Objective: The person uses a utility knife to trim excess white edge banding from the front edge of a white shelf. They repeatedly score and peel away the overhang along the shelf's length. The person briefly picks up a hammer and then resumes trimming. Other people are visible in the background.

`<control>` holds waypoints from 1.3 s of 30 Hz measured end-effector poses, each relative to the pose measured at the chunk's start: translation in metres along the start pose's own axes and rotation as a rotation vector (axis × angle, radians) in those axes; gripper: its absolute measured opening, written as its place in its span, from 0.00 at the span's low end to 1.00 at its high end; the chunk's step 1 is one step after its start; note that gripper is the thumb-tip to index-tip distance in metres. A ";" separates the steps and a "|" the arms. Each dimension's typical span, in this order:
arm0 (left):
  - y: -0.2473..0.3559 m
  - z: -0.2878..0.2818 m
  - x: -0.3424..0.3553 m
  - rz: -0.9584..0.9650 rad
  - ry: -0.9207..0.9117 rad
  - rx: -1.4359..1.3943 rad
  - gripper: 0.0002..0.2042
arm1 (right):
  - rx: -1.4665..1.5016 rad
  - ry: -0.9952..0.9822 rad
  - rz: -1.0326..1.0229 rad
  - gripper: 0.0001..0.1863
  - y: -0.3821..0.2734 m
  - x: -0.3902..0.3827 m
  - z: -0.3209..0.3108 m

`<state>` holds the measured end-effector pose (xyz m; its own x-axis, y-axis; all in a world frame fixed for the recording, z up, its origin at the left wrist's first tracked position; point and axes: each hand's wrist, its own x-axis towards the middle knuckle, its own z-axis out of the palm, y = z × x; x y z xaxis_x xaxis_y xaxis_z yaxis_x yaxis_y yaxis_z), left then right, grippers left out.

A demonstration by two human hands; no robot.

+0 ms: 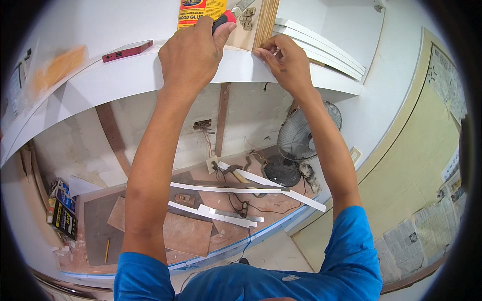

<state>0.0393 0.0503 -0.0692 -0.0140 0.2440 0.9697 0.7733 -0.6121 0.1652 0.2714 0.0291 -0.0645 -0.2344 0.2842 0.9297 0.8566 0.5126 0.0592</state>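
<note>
My left hand (193, 56) is closed around a tool with a red-and-black handle (224, 20), held above the white shelf (236, 67). A metal part runs from the handle toward the upper right; its end is out of the picture. Just behind that hand stands a yellow glue container (215, 8). To the right, my right hand (288, 62) has its thumb and fingers drawn together at the lower front edge of an upright wooden panel (265, 25). What its fingertips hold, if anything, is hidden. A metal hinge (247, 19) sits on the panel's inner side.
A red phone (127, 51) rests on the shelf at left, near an orange item in clear plastic (59, 67). White strips (321, 45) are stacked at right. Below are a fan (306, 130), loose white strips (226, 189), a hammer (238, 173), cables and a pencil (107, 250).
</note>
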 end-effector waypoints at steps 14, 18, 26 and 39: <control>0.000 -0.002 0.002 -0.015 -0.041 0.021 0.31 | 0.023 0.105 -0.024 0.10 0.011 -0.020 -0.008; 0.000 0.000 0.001 -0.006 -0.024 0.028 0.31 | -0.167 0.112 -0.208 0.12 0.010 -0.026 0.001; 0.000 0.001 0.000 -0.001 -0.018 0.031 0.31 | -0.253 0.148 -0.337 0.10 0.019 -0.027 0.003; -0.001 0.002 -0.001 0.043 0.033 -0.006 0.31 | -0.369 0.004 -0.419 0.11 0.017 -0.013 -0.004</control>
<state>0.0399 0.0525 -0.0710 -0.0021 0.1927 0.9812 0.7698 -0.6260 0.1246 0.2905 0.0307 -0.0738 -0.5885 0.1133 0.8005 0.7947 0.2634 0.5469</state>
